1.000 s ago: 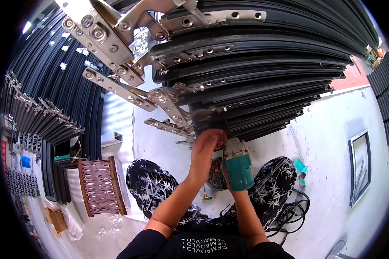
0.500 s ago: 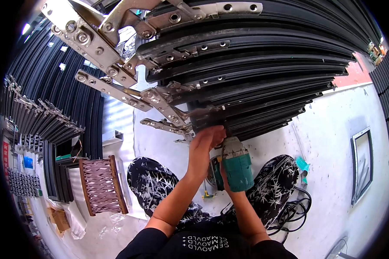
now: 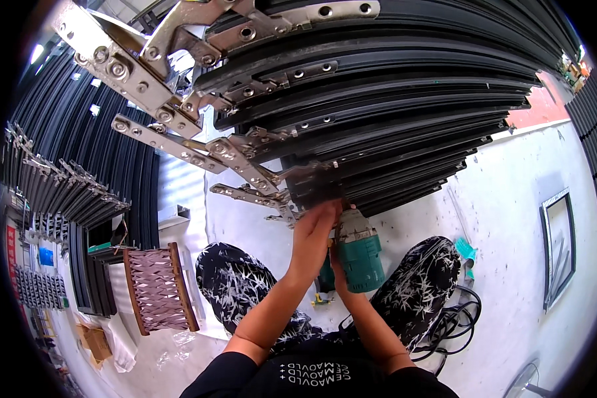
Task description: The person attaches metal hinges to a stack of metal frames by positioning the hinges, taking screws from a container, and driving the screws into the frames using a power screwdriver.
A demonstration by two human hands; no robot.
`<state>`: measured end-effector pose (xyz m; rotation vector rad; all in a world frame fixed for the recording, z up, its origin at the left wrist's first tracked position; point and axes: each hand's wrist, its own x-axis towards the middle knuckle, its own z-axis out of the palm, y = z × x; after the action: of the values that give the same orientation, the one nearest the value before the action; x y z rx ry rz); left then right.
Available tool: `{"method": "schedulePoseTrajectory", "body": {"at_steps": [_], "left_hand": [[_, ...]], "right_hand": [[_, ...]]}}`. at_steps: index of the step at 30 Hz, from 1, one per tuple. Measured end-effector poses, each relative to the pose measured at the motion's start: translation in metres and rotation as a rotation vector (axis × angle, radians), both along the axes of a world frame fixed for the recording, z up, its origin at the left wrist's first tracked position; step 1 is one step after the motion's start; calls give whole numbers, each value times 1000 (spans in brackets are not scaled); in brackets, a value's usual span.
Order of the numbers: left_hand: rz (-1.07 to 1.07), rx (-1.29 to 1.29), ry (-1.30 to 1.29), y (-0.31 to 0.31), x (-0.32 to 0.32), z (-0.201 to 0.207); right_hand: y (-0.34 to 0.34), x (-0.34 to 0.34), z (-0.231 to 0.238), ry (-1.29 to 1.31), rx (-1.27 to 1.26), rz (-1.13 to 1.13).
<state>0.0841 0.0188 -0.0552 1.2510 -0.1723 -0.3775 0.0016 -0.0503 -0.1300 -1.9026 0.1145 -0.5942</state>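
A green power drill (image 3: pixel 363 262) with a grey nose is gripped by my right hand (image 3: pixel 340 273), its nose pointing up at the stacked black frame bars (image 3: pixel 404 106). Close beside that nose, my left hand (image 3: pixel 316 224) has its fingers bent together against the lowest dark bars. Whatever they pinch is too shadowed and covered to see. Silvery hinge arms (image 3: pixel 242 162) with rivets and holes stick out from the left ends of the bars, just above my left hand. The drill's tip is hidden among my fingers and the bars.
A woven brown rack (image 3: pixel 160 288) stands at left, by an open cardboard box (image 3: pixel 94 341). More dark bars with hinges (image 3: pixel 66 182) fill the far left. On the right lie a black cable coil (image 3: pixel 454 322), a green scrap (image 3: pixel 466 251) and a rectangular frame (image 3: pixel 557 249).
The view has shifted slightly, so the bars and hinges sit a little further left. The drill has turned slightly, and both hands stay by the lower bars.
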Motion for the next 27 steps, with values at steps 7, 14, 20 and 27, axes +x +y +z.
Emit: {"method": "schedulePoseTrajectory", "body": {"at_steps": [7, 14, 20, 27], "left_hand": [[10, 22, 68, -6, -9, 0], [67, 141, 123, 1, -16, 10], [75, 62, 39, 9, -15, 5], [24, 97, -60, 27, -6, 16]], "right_hand": [[8, -2, -27, 141, 616, 104], [11, -1, -20, -1, 421, 52], [17, -1, 20, 132, 867, 38], [26, 3, 30, 59, 1227, 43]]}}
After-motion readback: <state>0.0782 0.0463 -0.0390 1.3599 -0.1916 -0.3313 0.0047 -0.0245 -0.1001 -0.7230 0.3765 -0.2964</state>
